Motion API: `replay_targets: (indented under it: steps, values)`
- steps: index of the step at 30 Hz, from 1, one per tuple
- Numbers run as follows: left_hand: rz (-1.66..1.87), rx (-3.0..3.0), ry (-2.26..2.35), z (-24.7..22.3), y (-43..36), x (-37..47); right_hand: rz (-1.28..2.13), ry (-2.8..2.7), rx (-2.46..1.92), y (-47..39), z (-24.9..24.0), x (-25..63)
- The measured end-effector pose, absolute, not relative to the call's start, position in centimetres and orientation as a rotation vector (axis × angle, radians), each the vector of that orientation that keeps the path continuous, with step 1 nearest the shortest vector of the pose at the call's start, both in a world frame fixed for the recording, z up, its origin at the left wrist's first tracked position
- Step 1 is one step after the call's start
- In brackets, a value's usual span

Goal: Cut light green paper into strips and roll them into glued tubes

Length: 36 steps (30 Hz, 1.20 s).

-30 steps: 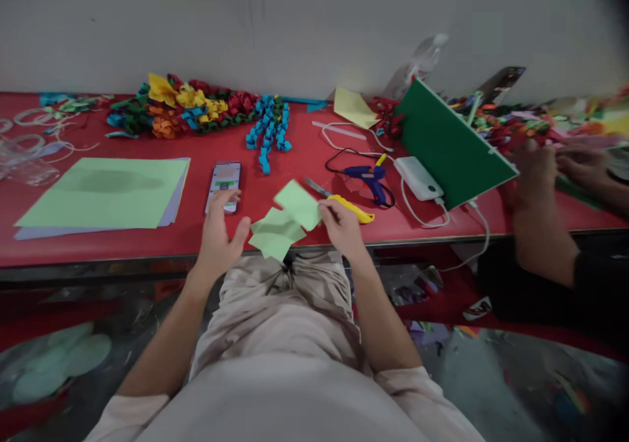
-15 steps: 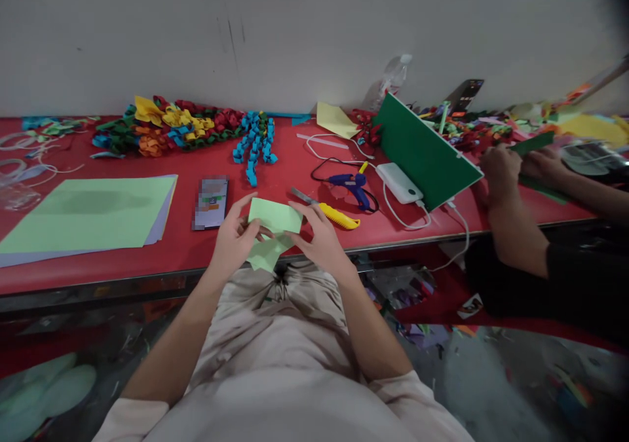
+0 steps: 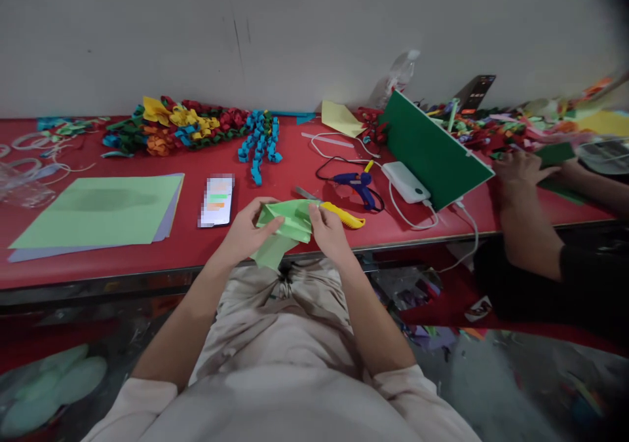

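Observation:
Between my hands is a folded piece of light green paper [image 3: 291, 218], its layers partly spread and a flap hanging below over the table edge. My left hand [image 3: 251, 230] grips its left side, thumb on top and the other fingers behind. At the right edge, my right hand [image 3: 330, 231] pinches the paper between thumb and fingers. Just past my right hand lies a yellow utility knife [image 3: 344, 215] with its blade out. A smartphone [image 3: 217, 200] with a lit screen rests left of my left hand. Farther left are stacked light green and purple sheets [image 3: 98, 209].
Behind the knife are a blue glue gun [image 3: 358, 183], a white power bank [image 3: 405, 181] and a leaning green board [image 3: 432, 150]. Colourful paper chains [image 3: 181, 124] line the wall. At right, another person's hands [image 3: 523, 167] handle dark green paper. Clear tubing [image 3: 34, 160] lies far left.
The green paper, a flat folded rectangle before, now shows opened, creased layers. My right hand has gone from spread fingers to a pinch at its edge. The phone screen looks brighter.

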<state>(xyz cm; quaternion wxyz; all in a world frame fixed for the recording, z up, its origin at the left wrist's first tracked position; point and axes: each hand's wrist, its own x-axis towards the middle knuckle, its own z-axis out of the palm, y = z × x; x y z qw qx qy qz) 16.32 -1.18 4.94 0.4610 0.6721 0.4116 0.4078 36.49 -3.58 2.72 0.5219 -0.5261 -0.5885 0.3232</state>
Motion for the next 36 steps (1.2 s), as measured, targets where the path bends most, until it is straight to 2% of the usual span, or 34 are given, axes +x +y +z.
replay_targets:
  steps: [10, 16, 23, 27, 29, 32, 34, 36]
  values:
    - [1.044, 1.403, 1.047, 4.6, -0.7, 16.3, 1.002, -1.471, -1.074, -4.1, 3.1, 36.5]
    - [1.078, 1.39, 1.075, 4.4, -0.8, 16.2, 1.027, -1.456, -1.037, -3.9, 2.5, 36.4]
    - [0.863, 1.304, 1.04, 4.9, -1.3, 15.4, 0.916, -1.288, -1.296, -3.3, 2.0, 35.9]
    - [0.926, 1.197, 1.067, 4.8, -1.2, 15.4, 0.943, -1.28, -1.197, -3.2, 2.2, 35.5]
    - [1.024, 1.152, 1.114, 4.5, -0.8, 15.0, 0.839, -1.347, -1.177, -3.4, 2.7, 36.1]
    - [1.218, 1.218, 1.256, 4.0, 0.2, 13.7, 0.443, -1.465, -1.3, -4.0, 3.5, 38.6]
    - [1.259, 1.298, 1.349, 3.8, 0.8, 12.9, 0.173, -1.556, -1.386, -4.5, 3.6, 40.4]
    - [1.242, 1.346, 1.395, 3.8, 1.2, 12.6, 0.06, -1.624, -1.416, -4.9, 3.5, 41.4]
